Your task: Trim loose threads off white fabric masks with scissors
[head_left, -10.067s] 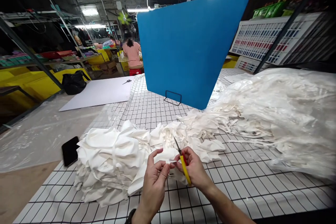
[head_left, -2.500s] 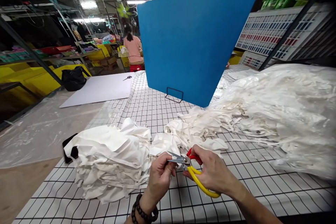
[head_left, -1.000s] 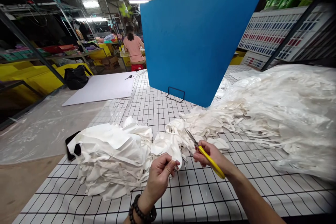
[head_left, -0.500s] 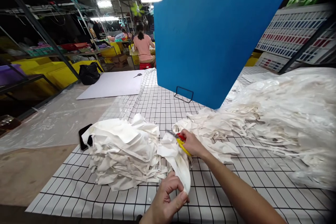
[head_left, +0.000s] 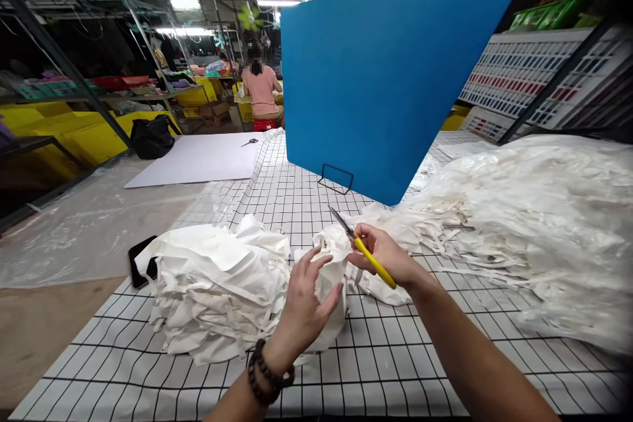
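My right hand (head_left: 383, 256) is closed around yellow-handled scissors (head_left: 363, 249), blades pointing up and to the left. It also pinches the top of a white cloth piece (head_left: 330, 277). My left hand (head_left: 305, 306), with a bead bracelet on the wrist, has its fingers spread and rests against the front of that same piece. Directly left of it lies a stack of white cloth pieces (head_left: 212, 287) on the black-and-white grid cloth (head_left: 395, 362).
A big heap of white strips and clear plastic (head_left: 519, 224) fills the right. A blue board (head_left: 390, 72) stands on a wire stand behind. A black phone (head_left: 138, 260) lies left of the stack. Far back are a white sheet (head_left: 198, 158), scissors (head_left: 250, 142) and a seated person (head_left: 260, 89).
My left hand let go of its pinch at the cloth's lower edge and rose, fingers spreading on the piece. My right hand lifted the scissors, blades now pointing up.
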Demonstrator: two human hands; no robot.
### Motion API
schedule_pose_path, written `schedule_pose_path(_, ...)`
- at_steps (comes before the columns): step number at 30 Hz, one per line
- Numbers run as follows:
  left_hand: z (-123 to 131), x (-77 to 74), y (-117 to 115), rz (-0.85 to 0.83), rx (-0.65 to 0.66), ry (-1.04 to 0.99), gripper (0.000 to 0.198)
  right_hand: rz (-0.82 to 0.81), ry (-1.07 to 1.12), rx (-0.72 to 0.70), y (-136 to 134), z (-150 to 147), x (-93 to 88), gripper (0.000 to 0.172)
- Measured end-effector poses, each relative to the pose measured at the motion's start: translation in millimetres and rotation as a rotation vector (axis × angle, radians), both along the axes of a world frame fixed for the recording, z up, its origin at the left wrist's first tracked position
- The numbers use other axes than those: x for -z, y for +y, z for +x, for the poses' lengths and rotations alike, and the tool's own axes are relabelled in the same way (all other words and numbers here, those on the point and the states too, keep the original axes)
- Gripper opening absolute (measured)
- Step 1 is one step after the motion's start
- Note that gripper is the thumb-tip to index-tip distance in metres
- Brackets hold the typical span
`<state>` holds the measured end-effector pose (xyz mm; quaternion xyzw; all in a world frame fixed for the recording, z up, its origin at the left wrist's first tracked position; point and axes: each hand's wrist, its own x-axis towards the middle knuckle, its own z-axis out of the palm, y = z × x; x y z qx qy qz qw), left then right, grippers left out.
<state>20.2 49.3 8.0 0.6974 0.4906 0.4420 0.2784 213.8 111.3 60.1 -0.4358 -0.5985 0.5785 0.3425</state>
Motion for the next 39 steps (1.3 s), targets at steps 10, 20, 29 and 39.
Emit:
schedule_pose_path(10, -21, -19.5, 67, -0.397, 0.444, -0.305, 0.034, -0.202, -0.070, 0.061, -20, 43, -6.9, 0.029)
schedule_pose_path(20, 1, -20.9, 44, -0.332, 0.158, -0.221, 0.038, -0.283, 0.381, 0.173, -67, 2, 58.5, 0.022)
schedule_pose_path(29, 38, 55.9, -48, -1.129, -0.022, -1.229, 0.036, -0.263, 0.311, 0.242, -100, -16, 79.1, 0.030)
schedule_pose_path(39, 39, 64.7, -45, -1.225, -0.047, -1.736, 0.015, -0.202, 0.064, 0.258, -92, 1, 96.1, 0.039)
